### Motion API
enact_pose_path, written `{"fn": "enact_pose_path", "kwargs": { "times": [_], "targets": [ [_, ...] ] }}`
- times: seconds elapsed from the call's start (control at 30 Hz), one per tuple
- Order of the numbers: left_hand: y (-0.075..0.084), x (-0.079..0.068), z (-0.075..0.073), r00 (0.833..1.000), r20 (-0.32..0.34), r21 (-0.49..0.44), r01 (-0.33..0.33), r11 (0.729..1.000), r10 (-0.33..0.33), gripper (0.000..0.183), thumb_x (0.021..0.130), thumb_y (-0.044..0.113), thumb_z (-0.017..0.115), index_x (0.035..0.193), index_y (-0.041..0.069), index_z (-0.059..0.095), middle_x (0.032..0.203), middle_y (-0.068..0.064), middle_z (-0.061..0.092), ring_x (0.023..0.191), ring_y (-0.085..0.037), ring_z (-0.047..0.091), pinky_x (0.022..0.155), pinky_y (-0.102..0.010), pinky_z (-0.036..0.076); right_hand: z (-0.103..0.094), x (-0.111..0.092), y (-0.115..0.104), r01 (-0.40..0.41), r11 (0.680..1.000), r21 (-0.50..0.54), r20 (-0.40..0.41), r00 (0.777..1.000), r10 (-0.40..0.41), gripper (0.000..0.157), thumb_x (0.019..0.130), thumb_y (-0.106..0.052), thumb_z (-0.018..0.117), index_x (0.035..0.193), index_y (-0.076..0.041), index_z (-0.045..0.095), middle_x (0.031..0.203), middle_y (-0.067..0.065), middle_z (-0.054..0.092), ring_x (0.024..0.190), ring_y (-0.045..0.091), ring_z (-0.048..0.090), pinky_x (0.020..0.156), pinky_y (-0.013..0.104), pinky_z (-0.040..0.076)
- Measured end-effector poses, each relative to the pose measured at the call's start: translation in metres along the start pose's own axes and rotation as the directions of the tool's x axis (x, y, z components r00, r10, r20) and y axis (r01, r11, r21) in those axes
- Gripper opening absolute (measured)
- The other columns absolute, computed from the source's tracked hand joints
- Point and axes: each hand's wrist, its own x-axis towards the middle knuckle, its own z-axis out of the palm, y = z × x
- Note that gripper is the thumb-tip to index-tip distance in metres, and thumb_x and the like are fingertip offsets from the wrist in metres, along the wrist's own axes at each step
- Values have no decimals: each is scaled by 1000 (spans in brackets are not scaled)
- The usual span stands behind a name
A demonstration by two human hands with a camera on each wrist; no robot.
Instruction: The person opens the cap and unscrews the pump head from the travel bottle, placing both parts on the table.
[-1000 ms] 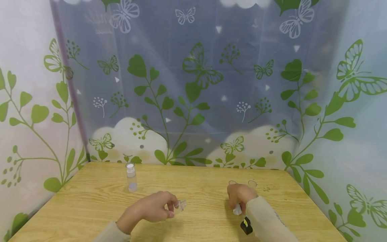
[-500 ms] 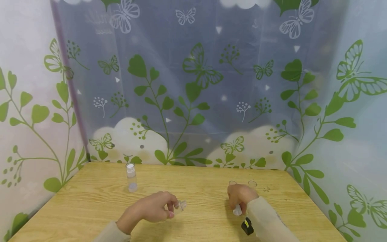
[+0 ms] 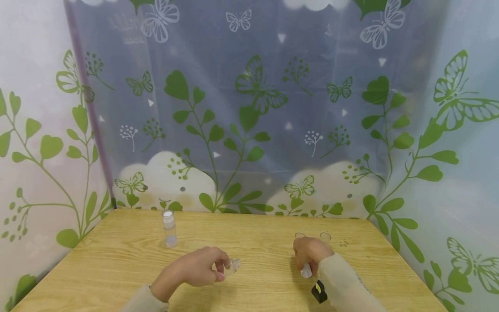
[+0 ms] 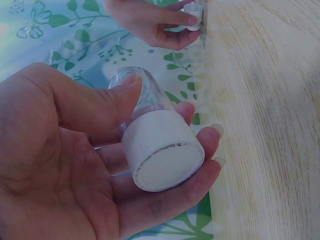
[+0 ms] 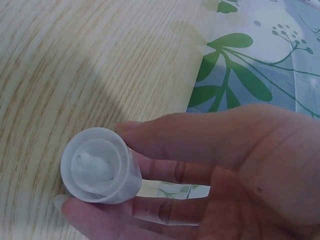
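My left hand [image 3: 200, 265] grips a small clear bottle [image 4: 142, 82] with a broad white end, held tilted above the wooden table. The thumb presses along its clear part and the fingers curl under the white end, as the left wrist view shows. My right hand [image 3: 313, 250] pinches a white round cap [image 5: 100, 165] between thumb and fingers. Its hollow side faces the right wrist camera, with an inner ring and a white lump inside. The two hands are well apart, and the cap [image 3: 306, 271] hangs low over the table.
A clear bottle with a white top [image 3: 169, 229] stands upright at the back left. Behind my right hand, two thin round rims [image 3: 325, 236] show. A small black block with a yellow mark [image 3: 319, 291] is by the right sleeve. Patterned curtain [image 3: 249, 130] walls surround the table [image 3: 241, 234].
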Motion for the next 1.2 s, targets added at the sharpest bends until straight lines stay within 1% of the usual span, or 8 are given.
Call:
{"fn": "enact_pose_path", "kwargs": {
  "times": [0.2,0.43,0.53,0.67,0.8,0.93,1.07,1.2],
  "targets": [
    [1,0,0,1000,2,-8,11,1000,-11,25,87,9,64,111,3,65,90,2,67,76,-7,60,69,-22,50,0,0,0,-5,1000,-14,-11,1000,5,12,78,-6,69,73,-11,59,74,6,60,59,21,67,46,28,48],
    [2,0,0,1000,4,-10,5,1000,-5,25,86,8,65,111,2,65,91,1,68,76,-8,60,70,-22,50,-1,-4,0,2,1000,-13,-39,999,-3,12,75,-4,69,71,-11,59,74,5,59,60,20,63,45,27,44],
    [2,0,0,1000,3,-6,1,1000,-1,26,86,8,65,111,2,65,91,1,68,75,-7,60,70,-21,51,-2,-6,-1,3,1000,-3,-48,999,-3,14,76,-6,70,74,-10,57,74,6,58,60,21,63,45,27,45],
    [1,0,0,1000,2,-1,-2,1000,2,25,87,9,65,111,3,66,91,2,68,77,-7,60,71,-21,50,-5,-10,-2,27,1000,0,-84,996,-27,18,78,-9,73,79,-10,54,78,6,58,59,24,61,46,30,48],
    [0,0,0,1000,-1,2,1,1000,-1,25,86,9,65,110,3,66,90,3,67,78,-7,60,70,-22,50,-11,-14,-3,72,997,6,-104,992,-71,18,79,-10,72,80,-12,54,80,3,57,60,22,55,48,32,47],
    [0,0,2,1000,-7,9,-1,1000,1,25,86,9,65,110,3,66,89,4,67,79,-6,60,71,-21,50,-18,-18,-8,159,987,-11,-121,980,-159,13,80,-9,70,78,-11,57,79,2,58,63,18,52,54,33,44],
    [0,2,4,1000,-4,1,-15,1000,15,25,86,8,65,110,3,66,90,3,68,82,-6,60,72,-21,50,-24,-26,-15,241,971,-5,-145,960,-239,13,81,-11,71,88,-9,59,88,3,60,74,18,53,65,37,45],
    [1,3,6,1000,2,-4,-19,1000,19,25,85,7,65,110,2,66,89,2,68,77,-5,60,70,-19,50,-27,-35,-22,300,953,41,-148,945,-291,18,83,-17,71,97,-9,62,93,3,62,79,17,56,72,41,48]
  ]
}}
